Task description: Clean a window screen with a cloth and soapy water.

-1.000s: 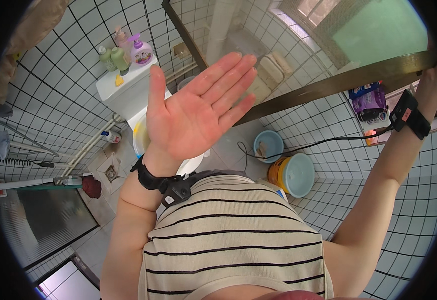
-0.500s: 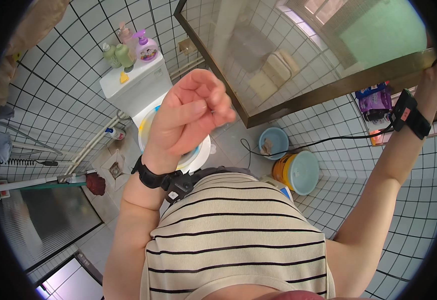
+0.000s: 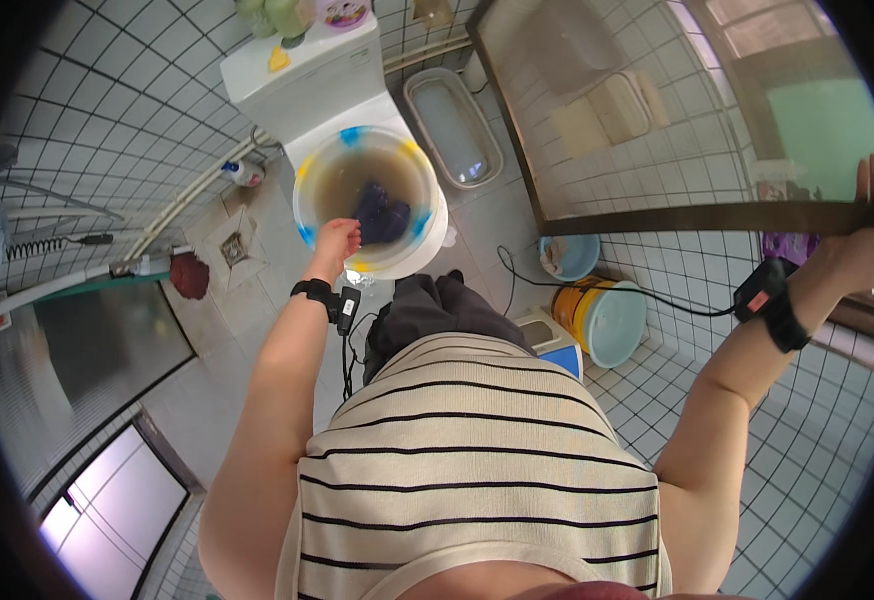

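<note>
My left hand [image 3: 338, 243] reaches over the near left rim of a round basin [image 3: 307, 165] with blue and yellow patches. Its fingers are curled in, with the tips beside dark blue cloth [image 3: 382, 217] that lies partly sunk in murky brown water. Whether they hold the cloth I cannot make out. The basin rests on the white toilet [image 3: 422, 250]. Far to the right, my right hand [image 3: 862, 235] lies against the dark frame [image 3: 717, 218] of a glass panel, its fingers stretched out past the frame's edge.
Beside the toilet lies a long shallow tub [image 3: 452, 130]. A blue basin [image 3: 572, 257] and a yellow bucket [image 3: 569, 315] with a pale blue basin [image 3: 619, 325] stand under the panel. A black cable [image 3: 627, 290] runs to my right wrist. Bottles stand on the cistern [image 3: 307, 75].
My left hand has gone from raised before my chest down to the basin. My right hand's fingers now show stretched over the frame. The view has shifted, bringing the basin and tub into sight.
</note>
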A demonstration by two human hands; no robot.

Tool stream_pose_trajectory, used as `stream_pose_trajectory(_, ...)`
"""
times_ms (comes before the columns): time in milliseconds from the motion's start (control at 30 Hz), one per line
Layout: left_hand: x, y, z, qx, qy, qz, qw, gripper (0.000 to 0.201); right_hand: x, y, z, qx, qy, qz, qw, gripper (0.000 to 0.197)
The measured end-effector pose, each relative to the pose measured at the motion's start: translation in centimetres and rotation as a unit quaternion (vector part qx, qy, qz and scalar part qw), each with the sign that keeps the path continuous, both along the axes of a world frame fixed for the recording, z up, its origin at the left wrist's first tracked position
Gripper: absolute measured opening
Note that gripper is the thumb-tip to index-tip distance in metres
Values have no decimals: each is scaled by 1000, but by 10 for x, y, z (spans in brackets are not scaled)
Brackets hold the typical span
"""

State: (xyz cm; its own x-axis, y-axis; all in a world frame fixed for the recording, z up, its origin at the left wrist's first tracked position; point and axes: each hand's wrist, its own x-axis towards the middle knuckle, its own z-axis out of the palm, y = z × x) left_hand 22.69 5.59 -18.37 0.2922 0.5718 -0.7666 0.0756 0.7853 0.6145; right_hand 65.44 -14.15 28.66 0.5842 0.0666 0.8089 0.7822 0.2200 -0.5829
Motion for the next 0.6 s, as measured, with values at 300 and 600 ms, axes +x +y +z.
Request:
stream_pose_trajectory(300, -22, -31, -116, 307, 332, -270, 850, 41, -58, 50, -117, -87, -26, -16, 996, 17)
stream_pose_trajectory(600, 40, -21, -168, 305, 388, -398, 774, 76, -57, 60, -165, -72, -6, -37, 997, 24)
